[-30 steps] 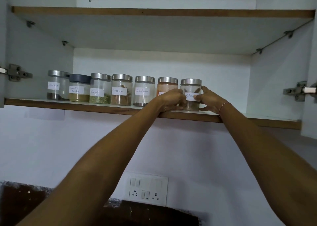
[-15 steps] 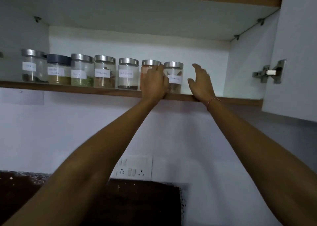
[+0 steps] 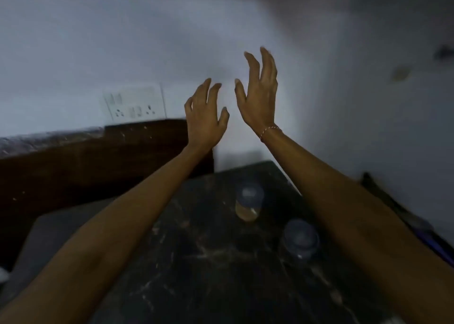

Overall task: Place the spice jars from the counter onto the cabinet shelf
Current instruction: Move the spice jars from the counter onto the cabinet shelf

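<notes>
Head view, looking down past raised arms toward a dark stone counter; the frame is blurring throughout. At far left, a socket panel is sitting on the pale wall above the counter's raised back edge. Moving rightward, the left hand is hanging in the air with fingers spread and loosely curled, holding nothing. Just beside it, and higher, the right hand, with a thin wrist thread, is likewise spreading its fingers wide and gripping nothing. Below and between the forearms, a jar with pale yellow contents is standing upright on the counter; nearer and further right, a second jar, contents not legible, is standing well apart from both hands. The cabinet shelf is lying out of frame, so what it is holding cannot be told. By judgement, at least these two jars are remaining to be lifted up.
</notes>
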### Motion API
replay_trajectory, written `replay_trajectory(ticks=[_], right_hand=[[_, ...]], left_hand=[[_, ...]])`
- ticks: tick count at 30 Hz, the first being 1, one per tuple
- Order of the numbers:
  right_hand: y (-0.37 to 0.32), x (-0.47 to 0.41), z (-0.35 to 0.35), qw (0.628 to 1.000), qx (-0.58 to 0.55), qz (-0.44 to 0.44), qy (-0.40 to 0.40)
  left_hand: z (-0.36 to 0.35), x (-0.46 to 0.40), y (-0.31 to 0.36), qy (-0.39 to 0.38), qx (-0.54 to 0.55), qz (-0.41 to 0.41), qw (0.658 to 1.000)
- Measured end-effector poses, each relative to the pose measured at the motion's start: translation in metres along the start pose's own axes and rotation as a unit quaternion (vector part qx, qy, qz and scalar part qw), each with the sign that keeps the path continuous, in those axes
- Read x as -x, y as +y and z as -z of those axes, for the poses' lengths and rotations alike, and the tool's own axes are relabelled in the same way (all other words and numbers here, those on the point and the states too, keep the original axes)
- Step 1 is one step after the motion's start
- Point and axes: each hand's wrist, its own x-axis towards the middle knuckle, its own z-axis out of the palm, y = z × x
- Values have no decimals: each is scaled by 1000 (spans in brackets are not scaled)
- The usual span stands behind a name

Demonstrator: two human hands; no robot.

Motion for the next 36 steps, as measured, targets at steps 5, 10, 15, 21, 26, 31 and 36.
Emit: replay_trajectory(ticks=[5,10,15,21,26,31,36], right_hand=[[49,108,29,996,44,-68,-32],[115,229,81,975,138,-148,-97],[163,318,118,891,50,-369,-261],[163,335,99,849,-36,-413,-327],[153,322,87,890,-6,-395,-226],[116,270,75,882,-189,-420,-100],[83,213,72,861,-280,-412,-100]], left_hand=[[-44,96,27,-86,73,25,993],[-96,188,63,-272,224,81,932],[-126,243,81,-473,340,274,765],[-125,247,91,-479,436,400,648],[-112,237,86,-445,455,390,666],[-84,208,74,-431,460,324,706],[-62,180,73,-337,496,317,735]])
